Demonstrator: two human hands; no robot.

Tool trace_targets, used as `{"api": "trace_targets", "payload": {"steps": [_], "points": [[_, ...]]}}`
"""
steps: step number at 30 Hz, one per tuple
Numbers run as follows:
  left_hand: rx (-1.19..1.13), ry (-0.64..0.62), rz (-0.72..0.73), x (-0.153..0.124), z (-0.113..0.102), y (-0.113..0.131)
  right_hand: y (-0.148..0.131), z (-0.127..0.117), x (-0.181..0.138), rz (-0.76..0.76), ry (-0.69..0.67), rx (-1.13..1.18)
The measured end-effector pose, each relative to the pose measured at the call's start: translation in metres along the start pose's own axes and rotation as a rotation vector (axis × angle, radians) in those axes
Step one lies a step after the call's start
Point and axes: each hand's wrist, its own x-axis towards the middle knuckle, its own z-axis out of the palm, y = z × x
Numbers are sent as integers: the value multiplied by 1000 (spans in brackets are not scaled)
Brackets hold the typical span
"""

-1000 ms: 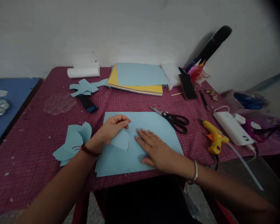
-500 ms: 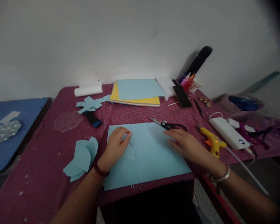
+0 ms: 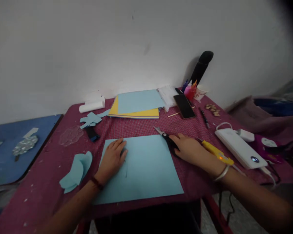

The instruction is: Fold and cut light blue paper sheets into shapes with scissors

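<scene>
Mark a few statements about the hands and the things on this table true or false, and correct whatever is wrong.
1. The left hand rests on the front blue sheet. True.
2. The phone lies left of the pen. True.
3. The right hand is on the phone. False: it is at the handles of the scissors.
4. The scissors' tips point toward the person. False: they point away.
5. The glue gun lies left of the power bank. True.
</scene>
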Motion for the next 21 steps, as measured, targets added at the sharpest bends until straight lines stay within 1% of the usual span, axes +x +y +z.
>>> {"api": "trace_targets", "payload": {"steps": [2,4,6,7,9,10,12,13,15,16,18,21], "points": [[29,9,-14,0,0,2,17,-6,4,29,-55,-83],[48,24,-45,0,-1,4,35,-12,7,34,-87,-119],[66,31,-82,-1,-2,4,45,-18,7,-1,-76,-121],[75,34,-97,-1,-2,5,45,-21,6,-48,-51,-106],[86,46,-115,0,-3,6,33,-24,4,-219,23,-38],[88,53,-121,0,-4,7,22,-23,3,-331,59,12],[86,58,-123,1,-5,8,-6,-19,2,-553,83,122],[85,54,-117,1,-5,9,-20,-15,3,-629,67,165],[89,40,-104,2,-6,9,-42,-2,9,-734,-24,217],[95,35,-99,2,-6,9,-48,5,14,-747,-62,225],[110,30,-92,2,-6,9,-48,18,26,-693,-77,218],[130,33,-70,4,-8,9,-27,31,41,-459,-3,163]]}}
